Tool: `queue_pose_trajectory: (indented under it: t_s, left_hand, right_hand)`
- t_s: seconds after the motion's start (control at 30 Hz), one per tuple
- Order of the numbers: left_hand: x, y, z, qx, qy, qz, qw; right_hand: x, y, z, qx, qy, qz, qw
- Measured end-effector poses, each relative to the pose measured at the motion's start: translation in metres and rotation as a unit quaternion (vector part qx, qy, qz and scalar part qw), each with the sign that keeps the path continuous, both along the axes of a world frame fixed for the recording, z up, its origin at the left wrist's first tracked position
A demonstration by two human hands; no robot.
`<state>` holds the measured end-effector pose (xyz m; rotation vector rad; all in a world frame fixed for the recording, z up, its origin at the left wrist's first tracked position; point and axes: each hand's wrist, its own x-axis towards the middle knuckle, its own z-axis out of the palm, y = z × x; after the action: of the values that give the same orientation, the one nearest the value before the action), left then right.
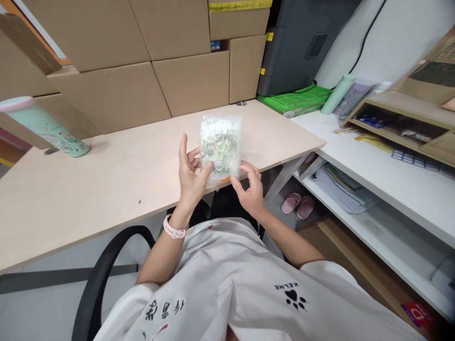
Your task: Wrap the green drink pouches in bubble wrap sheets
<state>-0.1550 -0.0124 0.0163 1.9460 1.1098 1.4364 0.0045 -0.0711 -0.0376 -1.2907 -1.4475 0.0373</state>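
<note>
A clear plastic bag [221, 144] filled with small pale green and whitish pieces is held up over the front edge of the desk. What the pieces are I cannot make out. My left hand [192, 173] grips the bag's left side, its thumb on the front and other fingers partly hidden behind; the index finger points up. At the lower right corner, my right hand [250, 187] pinches the bag between thumb and fingers. An orange mark [225, 179] shows near the bag's bottom edge.
Cardboard boxes [192, 83] line the back of the desk [117, 175]. A mint tumbler [53, 130] stands at the left. To the right are a green box [295, 100], a white side table [377, 151] and a wooden organizer [401, 116]. A black chair armrest [94, 279] is at lower left.
</note>
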Motion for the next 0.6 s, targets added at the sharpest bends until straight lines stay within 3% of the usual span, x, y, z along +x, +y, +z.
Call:
queue_pose_trajectory:
  t_s: [0.07, 0.17, 0.3, 0.47, 0.53, 0.6]
  left_hand:
    - [0.007, -0.014, 0.008, 0.042, 0.012, 0.003, 0.999]
    - [0.013, -0.026, 0.011, 0.044, 0.029, 0.007, 0.999]
    - [0.012, -0.017, -0.005, -0.021, 0.042, -0.002, 0.999]
    - [0.002, -0.003, -0.029, -0.06, 0.143, 0.049, 0.987]
    - [0.001, -0.005, -0.034, -0.058, 0.177, 0.064, 0.98]
    - [0.002, -0.008, -0.035, -0.057, 0.183, 0.055, 0.98]
  right_hand:
    - [0.002, -0.003, 0.002, 0.016, 0.029, -0.001, 0.999]
    - [0.004, -0.005, 0.003, 0.008, 0.079, 0.041, 0.996]
    - [0.008, 0.003, -0.005, -0.079, 0.171, 0.13, 0.973]
    - [0.014, 0.019, -0.02, -0.206, 0.273, 0.176, 0.923]
    - [0.015, 0.02, -0.022, -0.214, 0.28, 0.17, 0.92]
    - [0.017, 0.018, -0.017, -0.198, 0.246, 0.148, 0.937]
